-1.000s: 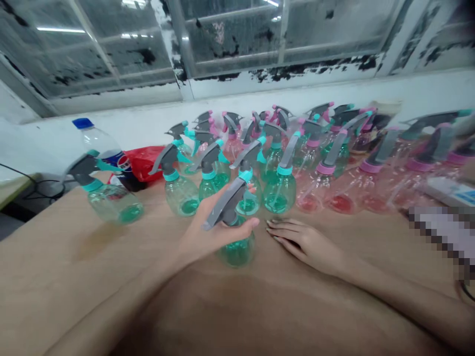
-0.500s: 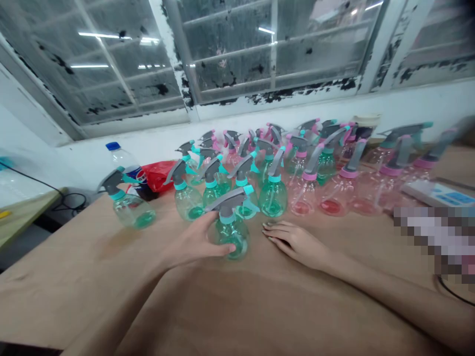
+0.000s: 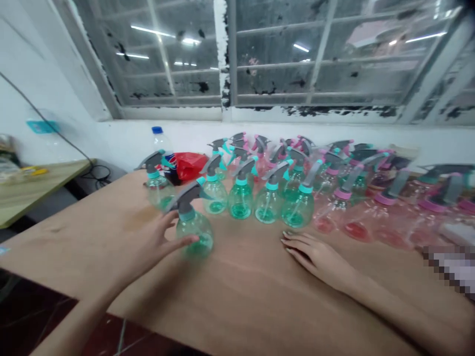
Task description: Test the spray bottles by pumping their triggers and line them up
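Observation:
My left hand (image 3: 154, 242) is cupped round the round body of a green spray bottle (image 3: 195, 230) with a grey trigger head. The bottle stands upright on the brown table (image 3: 252, 296), apart from the others and in front of them. My thumb is behind the bottle and my fingers are in front of it. My right hand (image 3: 321, 254) lies flat on the table with its fingers stretched out, holding nothing, just in front of a row of green spray bottles (image 3: 270, 205).
Several green and pink spray bottles (image 3: 371, 198) crowd the table's back under a window. One green bottle (image 3: 158, 185) stands alone at the left, by a blue-capped soda bottle (image 3: 160, 146) and a red bag (image 3: 190, 165). A second table (image 3: 33, 183) is far left.
My left hand has carried the green spray bottle down and to the left, from raised and tilted to standing on the table. My right hand has stayed flat. The view has turned left.

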`<state>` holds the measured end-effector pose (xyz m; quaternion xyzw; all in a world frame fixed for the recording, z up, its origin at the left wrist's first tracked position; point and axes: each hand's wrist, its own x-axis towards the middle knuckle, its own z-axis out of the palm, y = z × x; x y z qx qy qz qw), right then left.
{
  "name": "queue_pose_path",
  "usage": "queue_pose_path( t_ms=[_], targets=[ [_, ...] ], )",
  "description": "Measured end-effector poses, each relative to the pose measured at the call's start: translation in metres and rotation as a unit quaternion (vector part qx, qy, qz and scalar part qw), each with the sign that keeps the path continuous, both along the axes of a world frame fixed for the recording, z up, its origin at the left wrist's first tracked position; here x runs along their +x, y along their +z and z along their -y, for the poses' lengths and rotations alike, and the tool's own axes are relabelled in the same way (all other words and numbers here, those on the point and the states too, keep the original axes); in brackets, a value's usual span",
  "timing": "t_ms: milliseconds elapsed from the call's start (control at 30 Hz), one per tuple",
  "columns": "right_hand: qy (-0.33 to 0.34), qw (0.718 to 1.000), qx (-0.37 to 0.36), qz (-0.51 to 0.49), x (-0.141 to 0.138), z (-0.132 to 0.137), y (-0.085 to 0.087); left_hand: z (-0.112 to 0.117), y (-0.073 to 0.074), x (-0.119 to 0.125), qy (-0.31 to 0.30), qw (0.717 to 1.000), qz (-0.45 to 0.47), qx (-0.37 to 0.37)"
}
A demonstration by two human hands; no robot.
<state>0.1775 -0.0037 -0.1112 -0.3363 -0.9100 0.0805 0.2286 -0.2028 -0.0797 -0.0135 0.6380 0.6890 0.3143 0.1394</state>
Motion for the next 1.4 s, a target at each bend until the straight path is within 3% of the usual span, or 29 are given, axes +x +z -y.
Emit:
queue_pose_path(
  t_ms=[100, 200, 300, 367, 433, 533, 900, 1233, 1400],
  targets=[
    [-0.008, 0.999, -0.025, 0.018, -0.017, -0.001, 0.016, -0.008, 0.005, -0.027, 0.030, 0.997, -0.063, 0.037],
    [-0.007, 1.000, -0.022, -0.003, -0.052, -0.003, 0.039, -0.023, 0.006, -0.040, 0.055, 0.991, -0.105, 0.063],
    [-0.008, 0.999, -0.023, -0.036, -0.100, -0.007, 0.065, -0.039, 0.003, -0.043, 0.061, 0.986, -0.141, 0.067],
    [-0.043, 0.998, 0.003, -0.048, -0.131, -0.012, 0.078, -0.049, 0.003, -0.043, 0.061, 0.979, -0.182, 0.067],
    [-0.094, 0.994, 0.042, -0.041, -0.157, -0.018, 0.088, -0.057, 0.004, -0.043, 0.064, 0.971, -0.223, 0.062],
    [-0.119, 0.990, 0.067, -0.017, -0.182, -0.028, 0.095, -0.065, 0.009, -0.040, 0.058, 0.959, -0.272, 0.054],
    [-0.149, 0.988, -0.020, -0.024, -0.211, -0.050, 0.104, -0.085, 0.013, -0.043, 0.042, 0.934, -0.349, 0.070],
    [-0.159, 0.986, -0.048, -0.026, -0.226, -0.054, 0.108, -0.089, 0.012, -0.046, 0.048, 0.930, -0.357, 0.069],
    [-0.150, 0.986, -0.063, -0.028, -0.226, -0.055, 0.104, -0.089, 0.007, -0.046, 0.048, 0.943, -0.323, 0.065]
  ],
)
